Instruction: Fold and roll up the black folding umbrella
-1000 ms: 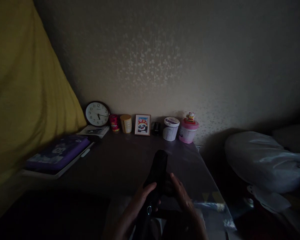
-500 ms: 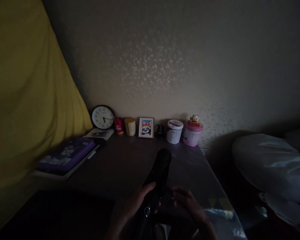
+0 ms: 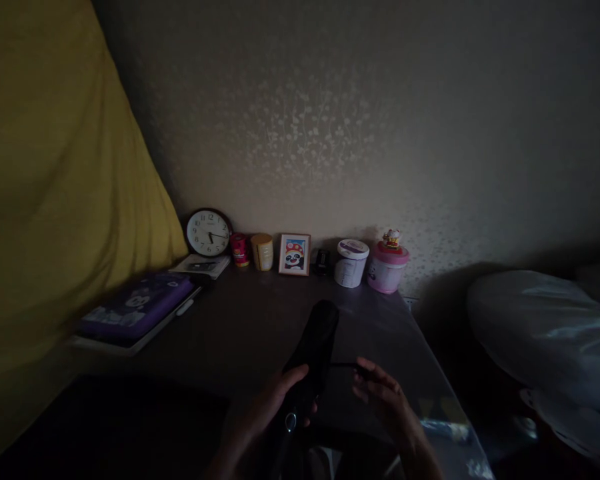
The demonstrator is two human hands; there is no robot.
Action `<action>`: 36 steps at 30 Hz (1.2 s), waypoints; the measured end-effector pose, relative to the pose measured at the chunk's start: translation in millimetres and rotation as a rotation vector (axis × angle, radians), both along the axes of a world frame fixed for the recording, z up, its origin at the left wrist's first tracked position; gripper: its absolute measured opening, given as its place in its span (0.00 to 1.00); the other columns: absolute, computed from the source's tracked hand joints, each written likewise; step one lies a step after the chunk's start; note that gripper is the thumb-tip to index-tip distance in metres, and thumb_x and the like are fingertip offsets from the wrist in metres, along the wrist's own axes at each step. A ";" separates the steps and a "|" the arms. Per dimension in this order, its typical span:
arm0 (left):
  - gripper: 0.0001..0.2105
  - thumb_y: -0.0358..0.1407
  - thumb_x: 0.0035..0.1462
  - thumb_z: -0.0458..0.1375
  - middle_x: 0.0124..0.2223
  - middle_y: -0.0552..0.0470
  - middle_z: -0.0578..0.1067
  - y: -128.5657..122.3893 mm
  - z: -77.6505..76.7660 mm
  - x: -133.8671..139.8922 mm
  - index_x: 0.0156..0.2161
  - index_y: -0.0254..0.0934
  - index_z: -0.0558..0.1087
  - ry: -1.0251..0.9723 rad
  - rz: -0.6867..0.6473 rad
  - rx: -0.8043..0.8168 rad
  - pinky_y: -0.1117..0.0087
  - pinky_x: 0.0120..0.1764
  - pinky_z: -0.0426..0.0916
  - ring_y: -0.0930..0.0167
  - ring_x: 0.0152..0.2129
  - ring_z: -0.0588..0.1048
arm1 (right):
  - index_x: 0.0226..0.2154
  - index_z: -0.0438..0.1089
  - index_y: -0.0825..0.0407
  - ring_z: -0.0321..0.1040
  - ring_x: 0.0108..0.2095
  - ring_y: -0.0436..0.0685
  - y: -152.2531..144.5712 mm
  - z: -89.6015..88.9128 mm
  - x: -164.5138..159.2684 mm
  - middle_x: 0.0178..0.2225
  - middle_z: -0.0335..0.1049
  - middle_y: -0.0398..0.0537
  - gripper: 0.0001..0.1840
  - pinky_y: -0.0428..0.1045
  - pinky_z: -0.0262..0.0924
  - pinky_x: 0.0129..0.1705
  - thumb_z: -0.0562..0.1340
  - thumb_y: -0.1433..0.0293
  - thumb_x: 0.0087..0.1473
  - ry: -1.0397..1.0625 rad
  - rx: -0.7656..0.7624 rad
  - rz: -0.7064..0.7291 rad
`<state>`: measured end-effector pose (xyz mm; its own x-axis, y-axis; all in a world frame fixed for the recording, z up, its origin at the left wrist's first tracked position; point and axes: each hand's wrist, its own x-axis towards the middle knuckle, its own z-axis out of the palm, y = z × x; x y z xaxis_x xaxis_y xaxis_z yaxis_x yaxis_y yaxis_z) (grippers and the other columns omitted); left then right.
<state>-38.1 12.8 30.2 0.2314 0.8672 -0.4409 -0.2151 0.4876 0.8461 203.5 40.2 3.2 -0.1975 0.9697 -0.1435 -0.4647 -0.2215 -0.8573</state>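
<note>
Holding long black bundle [image 3: 316, 337], left hand [image 3: 275, 395]

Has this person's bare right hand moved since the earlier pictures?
Yes, to the right: judged against the white, round tub with the purple-and-white lid, the bare right hand now sits slightly farther right.

At lower centre, a folded black umbrella [image 3: 316, 340] is gripped by the left hand [image 3: 279, 395], its strap [image 3: 343, 365] pinched by the right hand [image 3: 386, 395]. Mid-frame, a framed panda picture [image 3: 294, 255] is set between a yellow canister [image 3: 263, 254] and a white tub [image 3: 350, 268].
</note>
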 end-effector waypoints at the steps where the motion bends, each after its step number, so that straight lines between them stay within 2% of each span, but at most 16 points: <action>1: 0.25 0.55 0.47 0.53 0.27 0.48 0.76 -0.1 0.0 -0.3 0.38 0.33 0.71 0.000 0.003 -0.001 0.72 0.23 0.66 0.72 0.18 0.72 | 0.39 0.73 0.46 0.66 0.42 0.60 -0.5 1.2 -1.2 0.36 0.73 0.49 0.25 0.56 0.57 0.47 0.70 0.66 0.32 0.013 0.014 0.001; 3: 0.26 0.56 0.46 0.54 0.27 0.48 0.76 -0.7 0.0 -0.9 0.38 0.33 0.71 0.001 0.008 -0.006 0.73 0.23 0.65 0.72 0.18 0.72 | 0.40 0.72 0.46 0.66 0.43 0.60 -1.4 2.8 -4.9 0.36 0.73 0.48 0.26 0.57 0.55 0.49 0.70 0.67 0.32 0.016 0.026 -0.014; 6: 0.26 0.56 0.46 0.54 0.26 0.49 0.75 -1.6 -0.3 -1.4 0.37 0.32 0.71 -0.010 0.009 -0.023 0.73 0.23 0.65 0.72 0.18 0.72 | 0.39 0.72 0.46 0.68 0.39 0.56 -1.5 2.1 -10.2 0.32 0.73 0.45 0.23 0.54 0.58 0.47 0.70 0.69 0.34 -0.036 0.011 -0.064; 9: 0.26 0.56 0.46 0.54 0.25 0.50 0.75 -1.4 -1.8 -1.1 0.37 0.32 0.71 -0.027 0.005 -0.037 0.74 0.21 0.64 0.72 0.18 0.72 | 0.37 0.73 0.48 0.69 0.32 0.53 -0.1 -1.3 -12.8 0.28 0.73 0.44 0.19 0.49 0.61 0.40 0.70 0.67 0.37 -0.084 -0.003 -0.087; 13: 0.26 0.56 0.45 0.54 0.28 0.49 0.75 -1.2 -3.6 0.0 0.37 0.33 0.71 -0.032 0.025 -0.035 0.74 0.22 0.64 0.73 0.19 0.72 | 0.32 0.74 0.49 0.68 0.28 0.52 1.7 -2.3 -15.2 0.25 0.73 0.43 0.15 0.45 0.61 0.32 0.70 0.65 0.36 -0.133 -0.003 -0.143; 18: 0.26 0.55 0.45 0.54 0.28 0.48 0.75 -1.9 0.4 -1.3 0.34 0.31 0.72 -0.028 0.004 -0.026 0.74 0.22 0.65 0.72 0.21 0.73 | 0.33 0.73 0.51 0.68 0.32 0.54 0.3 3.2 -20.6 0.32 0.73 0.44 0.16 0.46 0.61 0.36 0.69 0.64 0.38 -0.245 0.110 -0.220; 20: 0.26 0.56 0.45 0.54 0.26 0.48 0.75 -2.2 2.9 -2.9 0.34 0.31 0.72 -0.012 -0.006 -0.015 0.74 0.22 0.66 0.73 0.19 0.72 | 0.32 0.73 0.51 0.67 0.31 0.54 -1.5 2.6 -22.3 0.30 0.73 0.45 0.16 0.47 0.61 0.34 0.69 0.62 0.38 -0.231 0.107 -0.222; 22: 0.27 0.56 0.45 0.54 0.26 0.48 0.75 -3.2 5.8 -4.2 0.35 0.30 0.72 0.010 -0.005 -0.001 0.74 0.22 0.66 0.73 0.18 0.72 | 0.30 0.72 0.51 0.67 0.28 0.53 -3.9 1.5 -23.7 0.24 0.71 0.44 0.15 0.46 0.60 0.31 0.68 0.61 0.38 -0.210 0.075 -0.229; 25: 0.27 0.54 0.46 0.55 0.27 0.50 0.75 -6.8 12.6 -3.5 0.44 0.33 0.69 0.038 0.007 0.036 0.74 0.21 0.66 0.72 0.19 0.72 | 0.30 0.71 0.49 0.65 0.26 0.52 -6.7 6.2 -26.9 0.22 0.69 0.41 0.13 0.45 0.59 0.30 0.67 0.60 0.40 -0.217 0.101 -0.268; 28: 0.28 0.51 0.47 0.55 0.25 0.56 0.74 -11.6 21.8 1.2 0.53 0.43 0.61 0.106 -0.014 0.096 0.74 0.19 0.65 0.71 0.19 0.73 | 0.30 0.71 0.49 0.65 0.29 0.52 -6.3 22.2 -33.4 0.24 0.69 0.42 0.10 0.45 0.59 0.34 0.65 0.61 0.44 -0.353 0.227 -0.214; 30: 0.27 0.48 0.49 0.54 0.24 0.58 0.73 -13.7 26.1 5.3 0.55 0.48 0.57 0.156 -0.048 0.139 0.75 0.18 0.65 0.71 0.18 0.73 | 0.30 0.72 0.49 0.64 0.31 0.53 -3.9 35.1 -39.0 0.26 0.69 0.43 0.10 0.47 0.58 0.37 0.62 0.60 0.47 -0.480 0.366 -0.119; 33: 0.28 0.44 0.50 0.53 0.24 0.59 0.74 -14.2 29.3 10.5 0.57 0.51 0.54 0.231 -0.073 0.170 0.74 0.17 0.64 0.70 0.18 0.73 | 0.31 0.72 0.48 0.64 0.34 0.54 0.3 49.0 -47.3 0.32 0.69 0.45 0.11 0.47 0.59 0.39 0.59 0.60 0.50 -0.588 0.561 0.003; 35: 0.29 0.41 0.49 0.54 0.29 0.58 0.75 -14.5 34.1 12.5 0.57 0.51 0.54 0.292 -0.051 0.200 0.71 0.21 0.67 0.68 0.21 0.74 | 0.32 0.72 0.48 0.64 0.38 0.55 1.9 52.7 -51.5 0.38 0.69 0.46 0.11 0.47 0.59 0.40 0.57 0.60 0.52 -0.618 0.631 0.062; 36: 0.29 0.39 0.48 0.55 0.34 0.56 0.76 -15.2 38.6 13.1 0.57 0.50 0.56 0.324 -0.027 0.242 0.70 0.27 0.69 0.67 0.26 0.75 | 0.33 0.72 0.47 0.64 0.40 0.55 2.3 53.1 -53.0 0.40 0.69 0.47 0.11 0.47 0.59 0.41 0.57 0.61 0.53 -0.627 0.648 0.093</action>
<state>-25.0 -2.4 68.8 0.1382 0.9503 -0.2791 0.0917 0.2683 0.9590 150.5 42.4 56.3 -0.3481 0.8822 0.3171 0.1252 0.3790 -0.9169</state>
